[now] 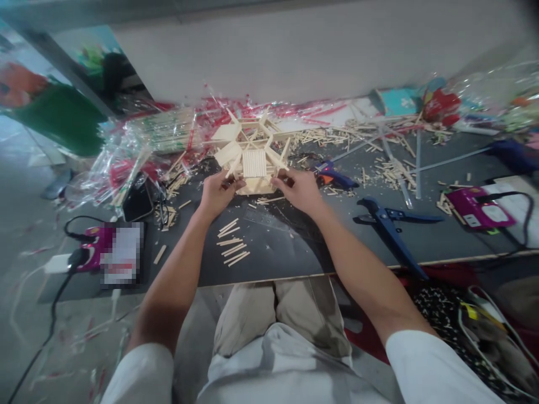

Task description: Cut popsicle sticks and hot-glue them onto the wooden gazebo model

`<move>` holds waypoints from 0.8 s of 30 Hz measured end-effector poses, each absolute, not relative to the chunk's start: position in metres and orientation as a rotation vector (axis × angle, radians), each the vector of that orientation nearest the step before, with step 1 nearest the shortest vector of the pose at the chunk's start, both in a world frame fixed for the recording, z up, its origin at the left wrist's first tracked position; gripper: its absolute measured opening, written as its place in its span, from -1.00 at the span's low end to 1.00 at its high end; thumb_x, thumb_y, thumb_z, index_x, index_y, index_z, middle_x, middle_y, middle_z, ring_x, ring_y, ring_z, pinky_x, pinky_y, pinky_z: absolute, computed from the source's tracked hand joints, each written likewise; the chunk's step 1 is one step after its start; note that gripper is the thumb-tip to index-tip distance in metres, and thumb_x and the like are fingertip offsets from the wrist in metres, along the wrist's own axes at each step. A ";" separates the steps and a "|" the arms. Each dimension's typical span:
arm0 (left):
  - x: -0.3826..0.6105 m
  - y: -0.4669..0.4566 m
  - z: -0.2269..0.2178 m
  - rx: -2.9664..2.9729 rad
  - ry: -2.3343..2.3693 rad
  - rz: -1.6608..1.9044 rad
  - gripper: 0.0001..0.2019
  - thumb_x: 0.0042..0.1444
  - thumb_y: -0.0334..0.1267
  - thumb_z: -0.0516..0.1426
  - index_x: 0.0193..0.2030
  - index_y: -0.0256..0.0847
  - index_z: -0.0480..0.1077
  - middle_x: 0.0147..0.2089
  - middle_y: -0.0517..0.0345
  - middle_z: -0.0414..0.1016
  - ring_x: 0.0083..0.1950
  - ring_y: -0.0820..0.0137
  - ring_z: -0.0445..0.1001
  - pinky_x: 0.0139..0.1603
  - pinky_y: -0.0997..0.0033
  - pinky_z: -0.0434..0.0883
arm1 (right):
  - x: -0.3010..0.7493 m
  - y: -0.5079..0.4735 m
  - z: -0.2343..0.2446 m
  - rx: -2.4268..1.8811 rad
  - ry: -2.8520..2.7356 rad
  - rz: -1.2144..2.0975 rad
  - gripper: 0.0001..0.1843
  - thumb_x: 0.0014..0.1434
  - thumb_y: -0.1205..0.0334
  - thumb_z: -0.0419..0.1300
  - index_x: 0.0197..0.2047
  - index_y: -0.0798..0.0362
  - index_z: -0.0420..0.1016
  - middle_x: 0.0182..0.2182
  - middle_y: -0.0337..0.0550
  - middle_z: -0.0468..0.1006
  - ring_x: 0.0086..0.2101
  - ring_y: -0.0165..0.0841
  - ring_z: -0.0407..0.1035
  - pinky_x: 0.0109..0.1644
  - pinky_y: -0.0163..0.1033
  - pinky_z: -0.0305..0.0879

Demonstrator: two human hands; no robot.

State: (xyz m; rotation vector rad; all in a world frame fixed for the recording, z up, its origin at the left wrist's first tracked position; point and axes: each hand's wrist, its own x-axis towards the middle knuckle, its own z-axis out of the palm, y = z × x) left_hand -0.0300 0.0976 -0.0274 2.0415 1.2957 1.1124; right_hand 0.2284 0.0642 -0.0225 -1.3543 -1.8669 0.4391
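Observation:
A pale wooden stick model (254, 164), with slatted panels and angled posts, stands on the dark table in front of me. My left hand (219, 193) has its fingers closed on the model's near left corner. On the near right corner, the fingers of my right hand (297, 189) are closed on the model too. Both hands rest low, close to the tabletop. Short cut wooden sticks (232, 242) lie in a loose group nearer to me, between my forearms.
Blue cutters (389, 227) and a blue glue gun (337, 177) lie to the right. Purple power sockets (480, 207) sit at the right, another at the left beside a phone (123, 255). Plastic-wrapped sticks (168, 132) and scraps (349, 134) crowd the back. The front edge (269, 280) is close.

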 end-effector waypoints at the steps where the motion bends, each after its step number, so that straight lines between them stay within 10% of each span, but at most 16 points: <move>1: -0.030 0.097 -0.027 2.102 1.337 1.121 -0.80 0.16 -0.12 0.29 -0.36 -0.19 0.48 -0.41 0.22 0.48 -0.46 0.49 0.35 -0.37 0.46 0.37 | 0.228 0.065 -0.024 -1.358 -1.840 0.444 -0.73 0.30 0.04 0.24 -0.34 0.04 0.49 -0.43 -0.15 0.59 -0.47 -0.36 0.36 -0.24 -0.22 0.24; 10: -0.032 0.092 -0.018 2.294 1.416 1.117 -0.77 0.18 -0.09 0.29 -0.39 -0.16 0.46 -0.44 0.23 0.43 -0.44 0.45 0.34 -0.32 0.41 0.31 | 0.269 0.078 -0.017 -1.316 -1.875 0.474 -0.79 0.04 0.12 0.42 -0.28 0.01 0.58 -0.29 -0.13 0.66 -0.42 -0.30 0.40 -0.22 -0.15 0.36; 24: -0.051 0.052 0.024 2.201 1.576 0.557 -0.85 0.19 -0.15 0.25 -0.22 -0.14 0.60 -0.29 0.09 0.65 -0.27 0.25 0.55 -0.22 0.33 0.39 | 0.319 0.084 -0.028 -2.111 -1.543 0.060 -0.74 0.26 0.16 0.19 -0.07 0.11 0.56 -0.03 0.22 0.58 0.15 0.10 0.35 0.31 0.29 0.14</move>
